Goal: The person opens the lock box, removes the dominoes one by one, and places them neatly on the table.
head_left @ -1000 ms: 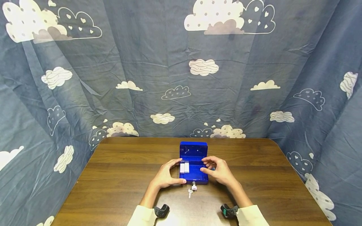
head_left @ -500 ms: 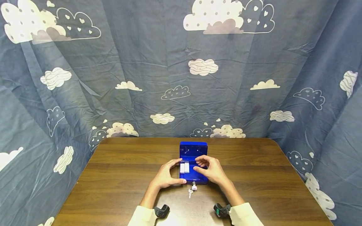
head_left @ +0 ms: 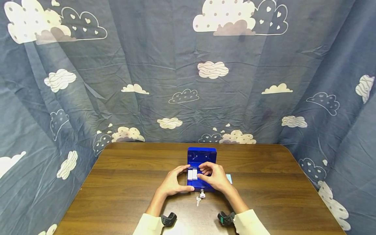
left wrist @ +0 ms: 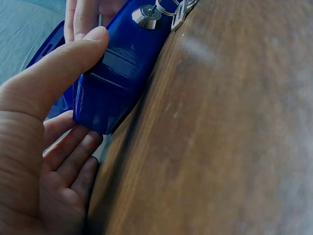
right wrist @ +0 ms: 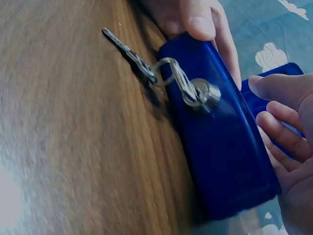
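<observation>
A blue metal cash box (head_left: pixel 208 187) stands on the table with its lid (head_left: pixel 201 154) raised at the back. Two white blocks with dark ends lie side by side in its left part; the right one (head_left: pixel 195 174) is nearer my right hand. My left hand (head_left: pixel 173 182) grips the box's left side, thumb on the front edge, fingers around the side. Over the inside of the box hovers my right hand (head_left: pixel 215 178), fingers loosely bent, thumb tip right beside the right white block. In the right wrist view a gap shows between its thumb and fingers. The hand hides the box's right part.
A key sits in the front lock (right wrist: pixel 208 93), and a second key (head_left: pixel 198 200) hangs from its ring. A small light-blue flat piece (head_left: pixel 229 178) lies right of the box. The wooden table (head_left: pixel 132 163) ends at a patterned curtain (head_left: pixel 152 114).
My right hand has moved left over the box, from its right edge to beside the white blocks. The light-blue piece has come into sight behind it. My left hand holds its place.
</observation>
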{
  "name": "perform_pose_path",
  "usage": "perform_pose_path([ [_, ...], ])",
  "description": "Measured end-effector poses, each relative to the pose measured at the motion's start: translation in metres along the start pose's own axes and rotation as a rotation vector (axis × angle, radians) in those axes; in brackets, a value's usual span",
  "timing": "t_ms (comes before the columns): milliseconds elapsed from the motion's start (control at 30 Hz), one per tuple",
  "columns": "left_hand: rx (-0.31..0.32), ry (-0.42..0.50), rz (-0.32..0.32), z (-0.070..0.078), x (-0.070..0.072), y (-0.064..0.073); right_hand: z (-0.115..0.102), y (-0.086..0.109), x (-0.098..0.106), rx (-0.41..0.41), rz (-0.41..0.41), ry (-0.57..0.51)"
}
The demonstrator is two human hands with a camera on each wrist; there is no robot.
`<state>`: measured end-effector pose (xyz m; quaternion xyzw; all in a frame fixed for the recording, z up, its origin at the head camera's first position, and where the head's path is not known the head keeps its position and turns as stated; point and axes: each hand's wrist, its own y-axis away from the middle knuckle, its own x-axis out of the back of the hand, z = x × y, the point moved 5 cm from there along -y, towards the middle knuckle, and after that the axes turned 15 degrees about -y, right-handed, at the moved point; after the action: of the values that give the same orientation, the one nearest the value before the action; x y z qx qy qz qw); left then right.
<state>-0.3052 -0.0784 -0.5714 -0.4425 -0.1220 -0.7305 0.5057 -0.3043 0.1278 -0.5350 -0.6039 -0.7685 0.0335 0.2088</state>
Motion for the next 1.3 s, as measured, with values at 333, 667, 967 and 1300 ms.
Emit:
perform_pose_path([
  [333,-0.006,0.003,0.011,0.001,0.001,0.001,0.000,-0.004,-0.010,0.014,-0.019,0.099],
  [667,-0.017,-0.008,0.009,0.001,0.001,0.002,-0.003,-0.007,-0.016,0.059,-0.052,0.179],
  [967,-0.032,0.025,0.014,0.008,0.005,0.001,-0.003,-0.009,-0.018,0.041,-0.077,0.298],
  [1300,-0.023,0.033,0.007,0.008,0.006,0.001,-0.002,-0.009,-0.022,0.008,-0.114,0.386],
])
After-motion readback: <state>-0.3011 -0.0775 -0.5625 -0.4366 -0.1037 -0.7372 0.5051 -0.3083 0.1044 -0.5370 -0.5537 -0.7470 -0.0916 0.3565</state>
